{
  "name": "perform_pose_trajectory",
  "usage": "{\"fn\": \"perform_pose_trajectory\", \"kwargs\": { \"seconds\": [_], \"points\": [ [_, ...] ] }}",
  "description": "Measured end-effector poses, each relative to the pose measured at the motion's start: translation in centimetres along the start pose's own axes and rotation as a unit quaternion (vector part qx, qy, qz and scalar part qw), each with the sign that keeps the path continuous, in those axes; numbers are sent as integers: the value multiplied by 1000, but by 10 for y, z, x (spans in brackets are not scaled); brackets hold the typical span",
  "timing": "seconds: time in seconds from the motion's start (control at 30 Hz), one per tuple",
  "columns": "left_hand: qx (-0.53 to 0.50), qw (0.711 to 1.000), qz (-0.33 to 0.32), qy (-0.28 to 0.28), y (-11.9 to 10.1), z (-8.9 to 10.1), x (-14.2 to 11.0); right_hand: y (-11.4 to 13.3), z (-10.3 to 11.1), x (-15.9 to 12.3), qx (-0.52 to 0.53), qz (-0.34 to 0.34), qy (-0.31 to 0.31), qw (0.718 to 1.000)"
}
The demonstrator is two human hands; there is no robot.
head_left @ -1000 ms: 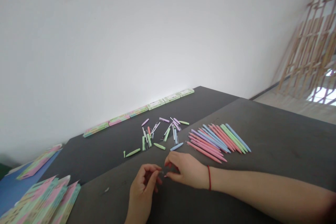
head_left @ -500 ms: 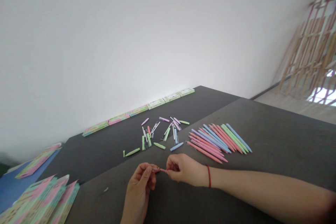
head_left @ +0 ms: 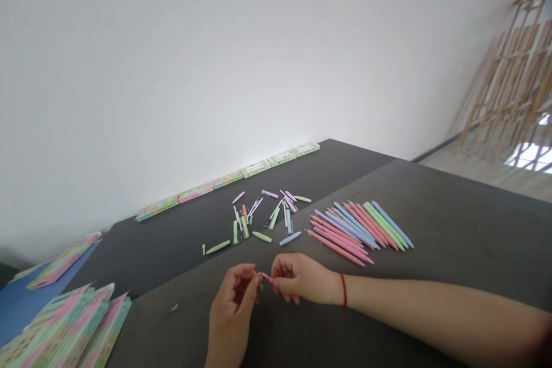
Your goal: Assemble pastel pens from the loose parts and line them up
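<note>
Close together above the near part of the dark table are both hands. My right hand (head_left: 304, 279), with a red cord at the wrist, pinches a thin pink pen part (head_left: 267, 277). It points at the fingertips of my left hand (head_left: 233, 307), whose thumb and index finger are closed on a small pen part mostly hidden by them. Beyond the hands lie loose pen pieces: a blue barrel piece (head_left: 290, 238), a green one (head_left: 262, 237), and several white refills (head_left: 255, 207). To the right, several pink, blue, purple and green pens (head_left: 340, 240) lie side by side.
A row of flat printed boxes (head_left: 196, 192) lines the table's wall edge. Pastel printed packs (head_left: 86, 328) are stacked at the near left, by a blue surface (head_left: 17, 313) with another pack on it. A wooden rack (head_left: 509, 80) stands at the far right.
My left hand has moved slightly right and turned, and the pink and clear piece seen in it before is now mostly hidden. The pink part in my right hand is tilted more.
</note>
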State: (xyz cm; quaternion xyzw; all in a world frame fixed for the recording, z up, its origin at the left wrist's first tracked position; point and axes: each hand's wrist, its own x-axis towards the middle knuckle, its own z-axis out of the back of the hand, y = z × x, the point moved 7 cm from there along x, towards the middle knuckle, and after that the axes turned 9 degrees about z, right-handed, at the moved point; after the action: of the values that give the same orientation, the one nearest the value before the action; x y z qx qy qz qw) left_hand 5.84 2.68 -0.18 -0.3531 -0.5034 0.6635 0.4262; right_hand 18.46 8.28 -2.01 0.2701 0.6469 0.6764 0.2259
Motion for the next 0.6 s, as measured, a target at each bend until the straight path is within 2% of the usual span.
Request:
{"fn": "perform_pose_trajectory", "kwargs": {
  "seconds": [0.13, 0.2, 0.3, 0.43, 0.6],
  "points": [
    [2, 996, 10, 85, 5, -18, -5, -5, -5, 2, 136, -24, 0, 990],
    [-11, 995, 10, 102, 5, -21, -5, -7, -5, 2, 159, -30, 2, 987],
    [-40, 997, 14, 69, 5, -12, -1, -8, -5, 1, 135, -22, 2, 991],
    [-117, 991, 53, 23, 11, 1, 6, -11, -8, 0, 117, -17, 15, 993],
    [-219, 970, 109, 21, 17, -1, 5, -12, -9, 1, 120, -12, 15, 993]
  ]
}}
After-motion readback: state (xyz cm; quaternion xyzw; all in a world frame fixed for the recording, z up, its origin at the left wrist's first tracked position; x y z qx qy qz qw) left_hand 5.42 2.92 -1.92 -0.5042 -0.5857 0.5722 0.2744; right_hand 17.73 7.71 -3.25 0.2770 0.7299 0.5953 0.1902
